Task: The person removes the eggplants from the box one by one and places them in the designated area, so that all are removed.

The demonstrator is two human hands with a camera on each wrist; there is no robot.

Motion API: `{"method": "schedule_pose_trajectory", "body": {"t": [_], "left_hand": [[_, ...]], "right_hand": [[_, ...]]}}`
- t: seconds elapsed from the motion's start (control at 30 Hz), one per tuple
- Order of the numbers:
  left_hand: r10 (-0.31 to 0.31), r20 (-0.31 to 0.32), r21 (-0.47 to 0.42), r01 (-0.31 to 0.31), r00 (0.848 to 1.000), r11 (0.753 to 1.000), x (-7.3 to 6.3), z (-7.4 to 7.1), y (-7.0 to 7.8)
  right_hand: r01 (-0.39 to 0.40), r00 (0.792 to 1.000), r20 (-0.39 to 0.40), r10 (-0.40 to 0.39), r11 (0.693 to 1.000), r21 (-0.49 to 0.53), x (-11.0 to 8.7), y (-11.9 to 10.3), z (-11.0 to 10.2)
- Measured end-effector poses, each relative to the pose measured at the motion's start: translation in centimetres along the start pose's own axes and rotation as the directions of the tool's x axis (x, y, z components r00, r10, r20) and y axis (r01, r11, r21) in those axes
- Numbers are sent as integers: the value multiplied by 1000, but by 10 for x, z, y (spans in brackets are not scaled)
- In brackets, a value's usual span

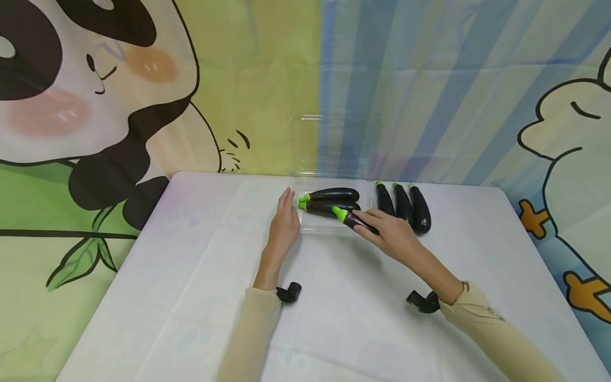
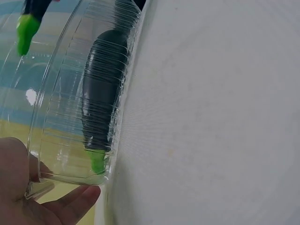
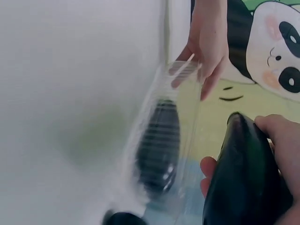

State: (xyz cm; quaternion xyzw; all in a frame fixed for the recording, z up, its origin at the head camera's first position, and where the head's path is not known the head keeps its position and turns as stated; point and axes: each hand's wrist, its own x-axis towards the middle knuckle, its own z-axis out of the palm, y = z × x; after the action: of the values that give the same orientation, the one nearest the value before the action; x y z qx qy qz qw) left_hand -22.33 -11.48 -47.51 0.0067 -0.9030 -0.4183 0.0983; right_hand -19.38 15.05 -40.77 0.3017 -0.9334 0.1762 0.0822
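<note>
A clear plastic box [image 1: 321,230] lies on the table, with two dark eggplants [image 1: 336,194] side by side in it, green stems to the left. Along the box's left end my left hand [image 1: 285,225] rests with straight fingers. In the left wrist view its fingers [image 2: 77,204] touch the box corner. My right hand [image 1: 398,239] grips another eggplant [image 3: 241,178] between thumb and fingers, over the near right part of the box. The green stem of that eggplant points left and away from me, and the fingers hide part of its body.
Three more eggplants [image 1: 421,209] lie side by side on the table, right of the box. A clear lid [image 1: 305,115] stands up behind the box, before the cartoon-printed backdrop [image 1: 258,95]. White cloth covers the table [image 1: 205,297].
</note>
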Motion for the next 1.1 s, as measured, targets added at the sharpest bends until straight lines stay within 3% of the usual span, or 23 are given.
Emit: {"method": "schedule_pose_trajectory", "body": {"t": [0.13, 0.47, 0.9, 1.1], "left_hand": [[1, -5, 2, -1, 1000, 1000, 1, -1, 0], [-1, -6, 5, 1, 1000, 1000, 2, -2, 1], [-7, 3, -5, 7, 1000, 1000, 2, 1, -2], [-7, 5, -3, 7, 1000, 1000, 2, 1, -1]], "right_hand": [[-55, 998, -21, 55, 998, 39, -16, 10, 0], [-48, 991, -122, 56, 996, 72, -38, 23, -1], [-131, 990, -47, 132, 991, 25, -44, 20, 0], [-146, 986, -77, 149, 988, 41, -46, 18, 1]]}}
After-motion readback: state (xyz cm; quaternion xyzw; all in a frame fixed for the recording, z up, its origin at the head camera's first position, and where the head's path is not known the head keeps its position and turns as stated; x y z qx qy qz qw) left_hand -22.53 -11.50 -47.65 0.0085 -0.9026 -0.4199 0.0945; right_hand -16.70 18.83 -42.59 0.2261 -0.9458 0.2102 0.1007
